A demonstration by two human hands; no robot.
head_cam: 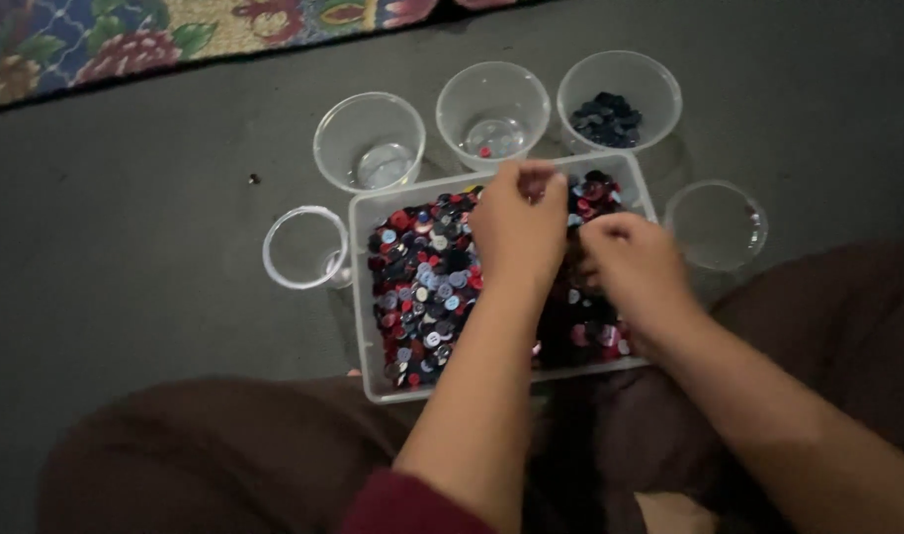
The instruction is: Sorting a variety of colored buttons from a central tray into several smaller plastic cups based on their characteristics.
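buttons, small round plastic ones in red, dark navy, pale blue and white, fill a clear rectangular plastic tray that sits on a dark grey floor just in front of the person's crossed legs. left hand hovers over the far middle of the tray with its fingers bunched and curled downward, fingertips pinched together near the tray's far edge; whether a button sits between them cannot be told, since the fingers hide the spot. right hand rests low over the right part of the heap, knuckles up, fingers curled down into the buttons; what it grips, if anything, is hidden as well.

five clear round plastic cups stand around the tray. three line up just beyond its far edge: a left cup that looks bare inside, a middle cup with one small red button on its bottom, and a right cup holding a small pile of dark navy buttons. a fourth cup stands just beside the tray's left wall, and a fifth cup just beside its right wall.

a patterned floral rug edges the floor at the far left. a tiny dark speck lies on the floor, left of the cups.
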